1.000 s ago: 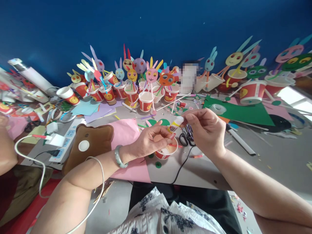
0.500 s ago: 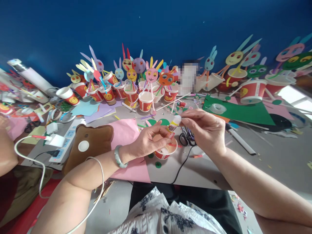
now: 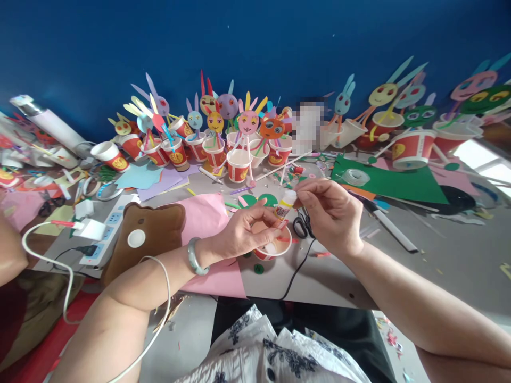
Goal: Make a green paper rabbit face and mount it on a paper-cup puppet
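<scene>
My left hand (image 3: 247, 229), with a jade-like bangle on its wrist, is closed around a small glue stick (image 3: 285, 206) with a yellow label and white end. The thumb and forefinger of my right hand (image 3: 329, 213) pinch that white end. Just beneath the left fingers stands a paper cup (image 3: 282, 249) with a red outside; part of it is hidden by the hand. Black-handled scissors (image 3: 301, 226) lie beside the right hand, their far part covered by it. Green paper circles (image 3: 258, 200) rest on the table behind the glue stick.
Paper cups with rabbit-like paper faces (image 3: 248, 123) line the blue wall. On the left are a brown bear-shaped hot-water bag or cushion (image 3: 154, 221), pink paper (image 3: 205, 213) and a power strip (image 3: 109, 229). Green card (image 3: 411, 183) and a utility knife (image 3: 395, 231) lie right. Another person's arm (image 3: 10, 239) shows far left.
My right hand has turned slightly and its wrist has shifted a little left, still pinching the glue stick's white end. My left hand has stayed nearly in place.
</scene>
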The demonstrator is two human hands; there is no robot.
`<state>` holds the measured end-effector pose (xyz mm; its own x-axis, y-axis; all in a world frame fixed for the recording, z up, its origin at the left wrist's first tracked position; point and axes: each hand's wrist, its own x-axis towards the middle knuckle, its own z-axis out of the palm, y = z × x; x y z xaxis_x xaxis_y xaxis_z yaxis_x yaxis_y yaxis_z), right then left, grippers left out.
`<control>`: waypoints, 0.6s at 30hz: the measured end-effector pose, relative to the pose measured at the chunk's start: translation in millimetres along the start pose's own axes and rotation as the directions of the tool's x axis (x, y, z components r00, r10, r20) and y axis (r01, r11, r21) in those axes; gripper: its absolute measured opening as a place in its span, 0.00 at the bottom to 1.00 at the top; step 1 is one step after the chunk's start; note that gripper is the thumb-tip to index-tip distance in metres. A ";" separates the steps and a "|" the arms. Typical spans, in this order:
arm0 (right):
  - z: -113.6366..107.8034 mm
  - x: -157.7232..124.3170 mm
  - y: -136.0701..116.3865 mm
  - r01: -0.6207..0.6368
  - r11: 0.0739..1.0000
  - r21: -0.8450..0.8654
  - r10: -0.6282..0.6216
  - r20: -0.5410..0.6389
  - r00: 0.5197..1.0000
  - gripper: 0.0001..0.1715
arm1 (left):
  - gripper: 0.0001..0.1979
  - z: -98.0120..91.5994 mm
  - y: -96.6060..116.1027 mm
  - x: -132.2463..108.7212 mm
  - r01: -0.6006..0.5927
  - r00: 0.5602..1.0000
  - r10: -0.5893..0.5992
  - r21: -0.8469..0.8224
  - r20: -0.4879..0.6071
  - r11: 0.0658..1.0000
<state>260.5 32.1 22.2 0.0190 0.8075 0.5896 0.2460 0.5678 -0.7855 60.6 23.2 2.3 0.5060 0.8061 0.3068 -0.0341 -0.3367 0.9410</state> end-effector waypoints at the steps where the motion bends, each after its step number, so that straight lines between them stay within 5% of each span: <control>1: 0.7 -0.7 0.3 -0.010 1.000 0.005 0.010 0.004 1.000 0.11 | 0.11 0.1 1.4 0.2 0.008 1.000 -0.008 0.006 0.000 1.000; 9: 2.0 0.6 5.1 -0.091 0.993 0.081 0.095 -0.044 0.995 0.13 | 0.10 -0.3 7.6 1.7 0.028 0.999 -0.028 -0.014 -0.025 1.000; 18: -4.3 4.2 1.0 0.029 0.999 0.017 -0.029 -0.008 1.000 0.11 | 0.12 0.0 0.3 1.6 0.029 0.999 -0.029 0.019 -0.022 0.999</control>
<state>265.0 35.5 24.7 0.0195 0.7893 0.6137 0.2300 0.5938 -0.7710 61.3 24.4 3.1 0.4874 0.8262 0.2825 -0.0028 -0.3220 0.9467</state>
